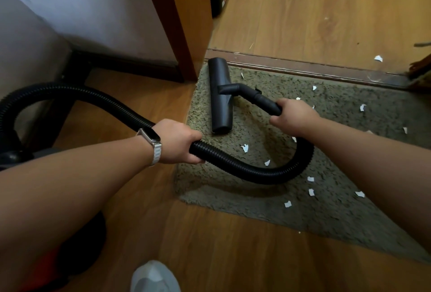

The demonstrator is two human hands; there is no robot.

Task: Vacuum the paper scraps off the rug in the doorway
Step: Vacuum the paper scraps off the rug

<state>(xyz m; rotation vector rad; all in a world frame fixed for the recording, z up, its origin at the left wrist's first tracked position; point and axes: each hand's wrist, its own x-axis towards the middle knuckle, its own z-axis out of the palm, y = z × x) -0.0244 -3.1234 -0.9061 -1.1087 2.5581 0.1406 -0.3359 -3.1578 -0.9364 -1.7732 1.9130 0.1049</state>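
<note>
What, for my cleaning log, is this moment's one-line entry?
left hand grips hose | right hand grips wand | floor head on rug | paper scraps uncollected

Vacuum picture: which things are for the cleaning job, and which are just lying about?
For the job: nozzle, hose, rug, scraps, left hand, right hand.
Just lying about: watch, shoe, door frame.

The ribbed vacuum hose (245, 168) and the floor nozzle (220, 96) are black. The shaggy rug (349, 210) is a mottled grey-green, dotted with white paper scraps (244, 148). The floor (210, 256) is orange-brown wood grain. The watch strap (155, 152) is pale silver-white.
</note>
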